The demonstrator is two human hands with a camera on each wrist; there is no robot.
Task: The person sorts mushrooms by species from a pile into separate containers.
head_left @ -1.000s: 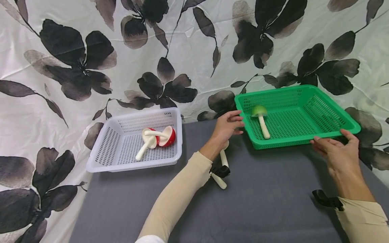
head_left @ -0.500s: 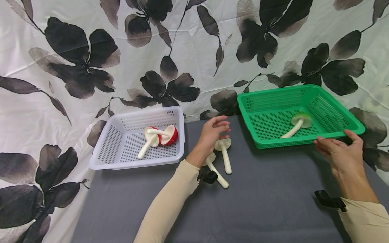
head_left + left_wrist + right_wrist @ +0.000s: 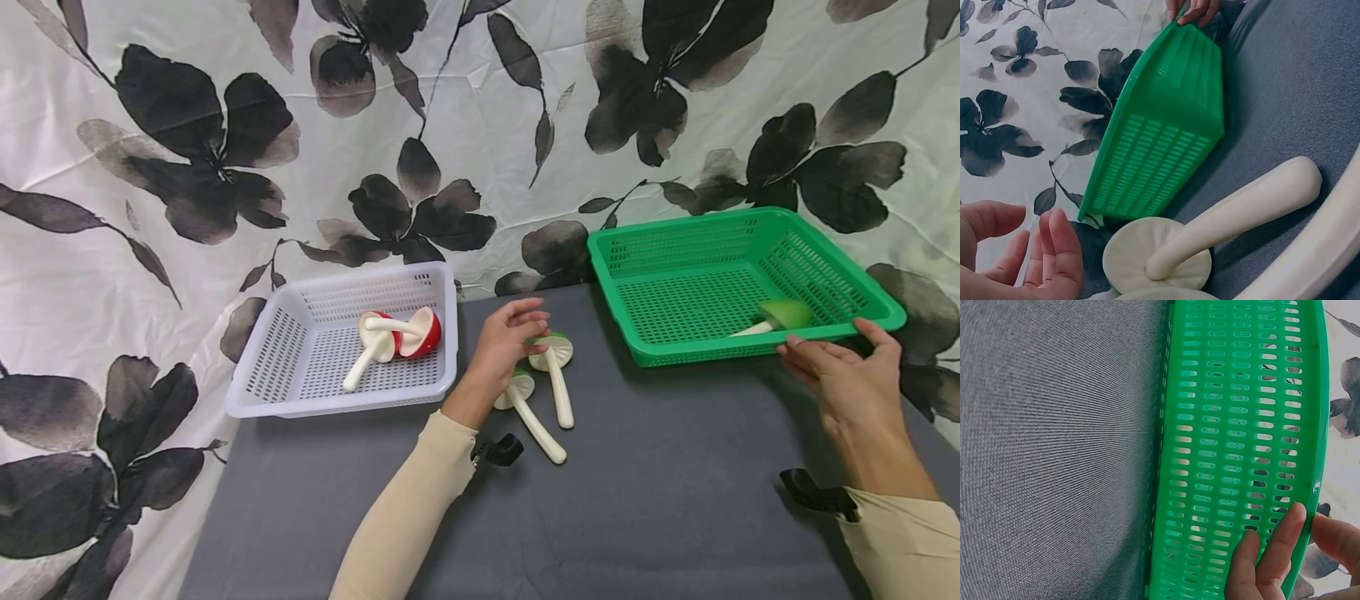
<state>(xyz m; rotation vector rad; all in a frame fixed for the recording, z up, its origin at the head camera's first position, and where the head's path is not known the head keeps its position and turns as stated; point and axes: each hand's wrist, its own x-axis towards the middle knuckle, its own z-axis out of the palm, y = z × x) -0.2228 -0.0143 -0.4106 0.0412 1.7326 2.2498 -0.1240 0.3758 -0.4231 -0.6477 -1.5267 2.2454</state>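
My left hand point(image 3: 502, 350) is over the grey table beside two green-capped toy mushrooms, a nearer one point(image 3: 538, 427) and a farther one point(image 3: 558, 387). Its fingers are loosely bent and hold nothing, as the left wrist view also shows. Both mushrooms lie with pale stems toward me. With thumb and fingers, my right hand point(image 3: 855, 392) grips the front rim of the green basket point(image 3: 667, 356) near its right corner; in the right wrist view the fingers point(image 3: 1282, 544) press the outer wall. Inside that basket a green-capped mushroom point(image 3: 789, 314) lies by the front wall, its stem partly hidden.
A white basket point(image 3: 258, 367) stands at the left with two red-capped mushrooms, one point(image 3: 426, 335) resting across the other point(image 3: 366, 357). A floral cloth point(image 3: 525, 125) hangs behind the grey table point(image 3: 660, 492).
My left hand has drawn back leftward from the green basket, uncovering the two table mushrooms. The mushroom in the green basket has shifted right and turned. My right hand keeps its grip on the rim.
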